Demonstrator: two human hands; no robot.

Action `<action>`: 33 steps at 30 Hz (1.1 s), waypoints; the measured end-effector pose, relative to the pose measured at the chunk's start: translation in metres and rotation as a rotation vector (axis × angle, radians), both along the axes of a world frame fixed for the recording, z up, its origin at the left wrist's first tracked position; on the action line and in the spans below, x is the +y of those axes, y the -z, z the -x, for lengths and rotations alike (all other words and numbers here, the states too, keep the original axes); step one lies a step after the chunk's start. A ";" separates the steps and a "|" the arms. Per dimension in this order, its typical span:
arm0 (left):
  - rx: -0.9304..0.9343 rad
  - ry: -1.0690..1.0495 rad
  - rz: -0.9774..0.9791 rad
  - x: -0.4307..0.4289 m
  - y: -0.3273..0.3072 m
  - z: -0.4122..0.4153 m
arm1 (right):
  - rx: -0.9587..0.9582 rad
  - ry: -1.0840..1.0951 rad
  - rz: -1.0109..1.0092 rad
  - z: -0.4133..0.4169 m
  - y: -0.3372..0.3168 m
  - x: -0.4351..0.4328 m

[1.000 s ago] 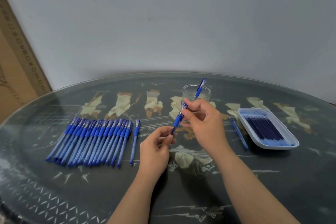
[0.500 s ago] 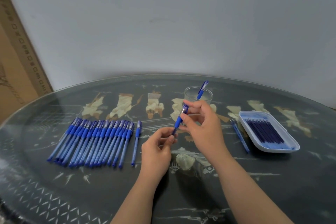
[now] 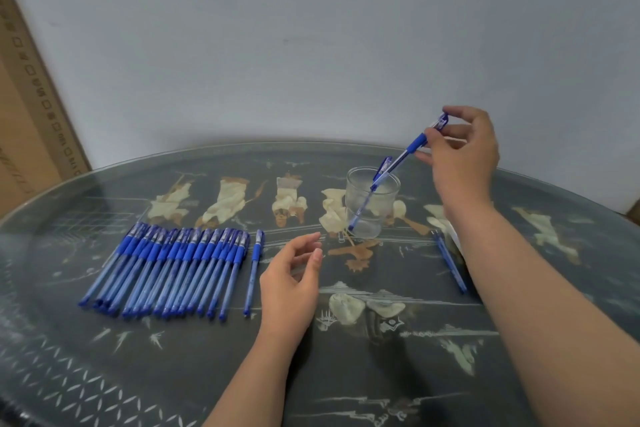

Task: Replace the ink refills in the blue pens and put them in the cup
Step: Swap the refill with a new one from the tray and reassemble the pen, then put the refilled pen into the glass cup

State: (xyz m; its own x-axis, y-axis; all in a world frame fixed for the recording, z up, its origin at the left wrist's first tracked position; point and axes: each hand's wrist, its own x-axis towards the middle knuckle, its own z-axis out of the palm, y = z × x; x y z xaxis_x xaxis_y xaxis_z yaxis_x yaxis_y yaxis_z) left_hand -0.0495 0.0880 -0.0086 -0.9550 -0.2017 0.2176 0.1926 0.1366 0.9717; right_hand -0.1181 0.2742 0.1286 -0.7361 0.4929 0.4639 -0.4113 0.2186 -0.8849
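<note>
Pale grey wall (image 3: 311,45) fills the upper half of the frame, and a brown box (image 3: 27,107) leans in at the upper left edge. Below them a dark, glass-topped table (image 3: 346,374) with pale inlaid figures curves across the whole lower half.

At left of centre a row of pens (image 3: 166,267) lies flat on the table. They are packed side by side, blue grips toward the wall and clear barrels toward me. Just right of the row, apart from it, a lone pen (image 3: 254,274) lies the same way.

My left hand (image 3: 291,284) hangs over the table just right of the lone pen. The palm is turned inward, the fingers are loosely bent and spread, and it holds nothing.

Right of centre, toward the far edge, stands the clear cup (image 3: 384,215). A second pen (image 3: 360,213) leans inside it, with its clip end poking above the rim.

My right hand (image 3: 464,159) is raised at upper right, above and to the right of the cup, well apart from the left. Its thumb and fingertips pinch the pen (image 3: 417,143) near its upper end. That pen slants down to the left, blue grip high, with its lower end at the cup's mouth beside the second pen's clip. I cannot tell whether it touches the rim.

Close against my right forearm, a thin blue rod (image 3: 450,262) lies on the table; whether it is a refill or a pen I cannot tell.
</note>
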 end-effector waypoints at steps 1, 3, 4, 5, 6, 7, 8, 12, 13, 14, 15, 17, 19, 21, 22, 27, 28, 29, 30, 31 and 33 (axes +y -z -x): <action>0.001 0.000 0.008 0.000 0.000 0.000 | -0.027 0.007 -0.025 0.005 0.003 0.000; 0.000 0.001 0.008 0.000 0.000 0.000 | -0.093 0.013 -0.090 0.015 0.013 -0.002; 0.002 0.003 0.007 0.000 0.000 0.000 | -0.128 0.014 -0.126 0.020 0.019 -0.002; 0.003 0.005 0.003 0.000 0.000 0.000 | -0.163 0.009 -0.156 0.025 0.024 -0.002; 0.002 0.006 -0.004 0.000 0.000 0.000 | -0.195 0.000 -0.174 0.028 0.028 -0.003; 0.001 0.007 -0.008 0.000 0.000 -0.001 | -0.223 -0.006 -0.186 0.031 0.031 -0.002; 0.000 0.008 -0.008 0.000 -0.001 -0.001 | -0.247 -0.003 -0.196 0.034 0.033 -0.002; 0.007 0.012 0.002 0.001 -0.001 -0.001 | -0.315 0.052 -0.275 0.041 0.040 0.000; 0.008 0.012 0.000 0.000 -0.001 -0.001 | -0.334 0.062 -0.311 0.042 0.041 0.000; 0.008 0.012 -0.002 0.000 0.000 -0.001 | -0.355 0.066 -0.338 0.042 0.043 0.000; 0.007 0.012 -0.002 0.000 0.000 -0.001 | -0.377 0.066 -0.353 0.043 0.045 0.000; 0.010 0.011 0.005 0.000 0.000 -0.001 | -0.409 0.070 -0.368 0.043 0.048 0.002; 0.013 0.011 0.006 0.000 0.000 -0.001 | -0.434 0.078 -0.386 0.043 0.049 0.004; 0.014 0.013 0.008 0.000 0.000 -0.001 | -0.457 0.079 -0.404 0.042 0.049 0.005; 0.013 0.014 0.009 0.000 0.000 -0.001 | -0.469 0.071 -0.405 0.042 0.048 0.005; 0.013 0.011 0.007 0.001 0.000 -0.001 | -0.525 0.024 -0.406 0.040 0.045 0.005; 0.014 0.011 0.007 0.001 0.000 -0.001 | -0.531 0.018 -0.400 0.039 0.044 0.006; 0.017 0.012 0.008 0.001 0.000 -0.001 | -0.534 0.015 -0.394 0.037 0.044 0.006; 0.021 0.011 0.006 0.001 0.000 -0.002 | -0.536 0.017 -0.388 0.035 0.043 0.007; 0.025 0.007 0.003 0.001 0.000 -0.002 | -0.535 0.021 -0.379 0.032 0.042 0.007; 0.037 -0.005 -0.004 0.001 0.000 -0.003 | -0.523 0.036 -0.344 0.025 0.042 0.007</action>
State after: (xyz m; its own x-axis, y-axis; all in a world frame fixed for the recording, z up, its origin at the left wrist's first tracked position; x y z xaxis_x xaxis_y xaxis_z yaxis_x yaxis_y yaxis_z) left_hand -0.0460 0.0895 -0.0081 -0.9451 -0.2077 0.2522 0.2280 0.1335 0.9645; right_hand -0.1435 0.2808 0.0863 -0.8945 0.4079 0.1829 0.0702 0.5323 -0.8436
